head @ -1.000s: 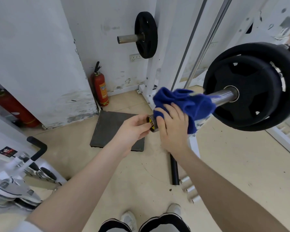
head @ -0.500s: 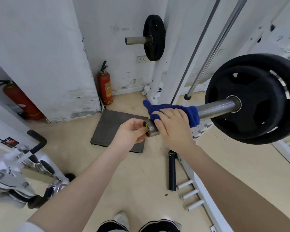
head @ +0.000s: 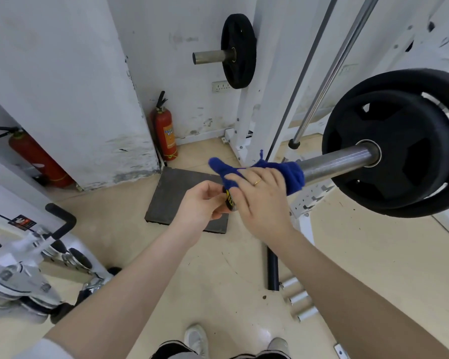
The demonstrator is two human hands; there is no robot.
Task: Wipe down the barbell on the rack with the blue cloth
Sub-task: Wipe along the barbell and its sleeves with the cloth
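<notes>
**Steel sleeve under soft cloth: grip notes**

Steel bar (head: pixel 335 163) sits on the rack at about waist height, its sleeve end pointing toward the camera-wearer, two black plates (head: pixel 399 143) loaded on it. Likely heavy and rigid; it should not shift under wiping pressure, though the smooth sleeve may spin. Polished metal looks slick, so the cloth should slide easily.

Blue cloth (head: pixel 283 172) is draped over the sleeve near its end cap (head: pixel 230 202). Soft, limp, light; one corner sticks out loose to the left. Best held by wrapping it round the sleeve and squeezing through the fabric.

Right hand (head: pixel 262 200) lies on top of the cloth, fingers curved over it and pressing it to the bar, ring visible. Left hand (head: pixel 200 203) is at the cap, fingers curled and pinching its edge, probably to steady the sleeve against rotation.

Sleeve between cloth and plates is bare and appears not yet wiped in this pass.

Around: white rack upright (head: pixel 246 112), grey mat (head: pixel 176 193) on the floor, red extinguisher (head: pixel 165 130) by the wall.
</notes>
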